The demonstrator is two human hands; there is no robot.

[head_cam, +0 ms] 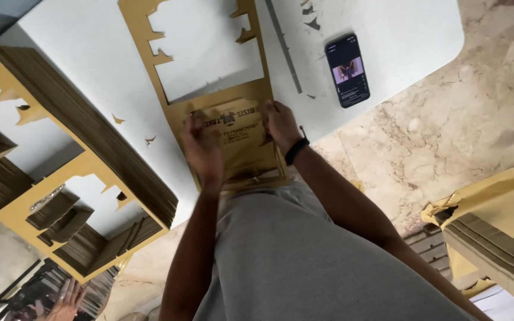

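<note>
Both hands (pixel 203 148) (pixel 281 125) grasping printed die-cut card (pixel 239 142), white table (pixel 388 35), phone (pixel 347 70), marble floor (pixel 447 137)

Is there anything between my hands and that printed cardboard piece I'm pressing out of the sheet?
Nothing visible. The left hand and the right hand both rest directly on the printed cardboard piece at the near end of the die-cut sheet. The phone and the thick cardboard stack lie off to the sides.

Phone (pixel 347 70), stacked cardboard frames (pixel 84 142)
</note>
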